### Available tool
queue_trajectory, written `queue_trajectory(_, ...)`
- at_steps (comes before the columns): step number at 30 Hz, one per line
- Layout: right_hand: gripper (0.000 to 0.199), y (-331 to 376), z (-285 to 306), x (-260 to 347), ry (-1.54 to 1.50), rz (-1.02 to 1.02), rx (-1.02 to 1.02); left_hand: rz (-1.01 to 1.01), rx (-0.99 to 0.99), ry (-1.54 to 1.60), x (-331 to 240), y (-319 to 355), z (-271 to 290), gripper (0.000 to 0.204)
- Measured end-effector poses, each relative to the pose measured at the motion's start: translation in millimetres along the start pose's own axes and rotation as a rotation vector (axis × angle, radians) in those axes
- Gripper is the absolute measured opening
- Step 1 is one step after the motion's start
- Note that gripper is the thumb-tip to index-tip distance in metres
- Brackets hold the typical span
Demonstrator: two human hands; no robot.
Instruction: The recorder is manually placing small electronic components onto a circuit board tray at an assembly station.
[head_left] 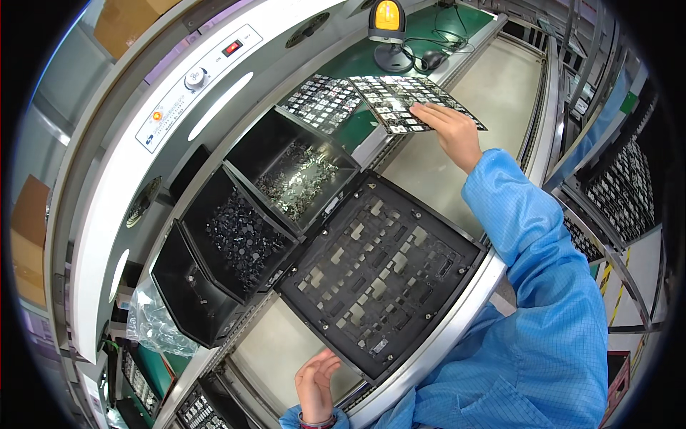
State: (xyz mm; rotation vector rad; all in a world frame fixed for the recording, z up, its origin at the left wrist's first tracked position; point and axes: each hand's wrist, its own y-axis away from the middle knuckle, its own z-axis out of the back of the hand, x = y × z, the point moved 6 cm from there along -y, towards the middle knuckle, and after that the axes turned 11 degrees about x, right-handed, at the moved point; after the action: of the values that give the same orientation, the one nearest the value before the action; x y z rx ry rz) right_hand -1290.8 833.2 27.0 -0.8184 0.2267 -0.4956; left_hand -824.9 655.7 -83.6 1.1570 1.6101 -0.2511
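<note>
My right hand point(451, 130) grips the near right part of a circuit board panel point(400, 96), fingers on top and thumb out of sight. The panel is held tilted above the line, past the far end of a black fixture tray point(336, 259). That tray has many cut-out pockets and small screws along its rim. My left hand point(316, 379) is beside the tray's near left corner, fingers loosely bent and somewhat apart, with nothing seen in them. Another circuit board panel point(323, 104) lies on the green bench behind the held one.
Left of the tray stand black bins: one with shiny metal parts point(296, 179), one with dark small parts point(243, 236), one with few pieces point(193, 286). A yellow-black scanner point(387, 25) stands at the back. A white ionizer-like blower point(179, 89) overhangs the left. Racked boards point(625, 182) are right.
</note>
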Motion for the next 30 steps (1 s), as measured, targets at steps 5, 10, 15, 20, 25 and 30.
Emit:
queue_trajectory(5, 0.049, 1, -2, 1, 0.011, -0.012, 0.004, 0.0, -0.005, -0.006, 0, -1, -1, 0.033)
queue_trajectory(10, 0.049, 0, 0, 0, 0.014, -0.009, 0.003, -0.005, -0.007, 0.004, -1, 0, 1, 0.033)
queue_trajectory(15, 0.05, 1, -3, -1, 0.009, -0.023, 0.005, -0.003, 0.009, -0.008, -2, -1, -2, 0.033)
queue_trajectory(20, 0.051, -3, 7, 6, -0.012, 0.023, -0.042, -0.015, -0.013, 0.006, -1, 1, 1, 0.033)
queue_trajectory(25, 0.05, -2, 5, 9, -0.06, 0.012, -0.031, -0.021, -0.01, -0.008, -1, 1, 1, 0.032)
queue_trajectory(30, 0.048, 1, 0, -1, -0.048, -0.016, -0.007, -0.007, 0.012, -0.009, -4, 1, -5, 0.032)
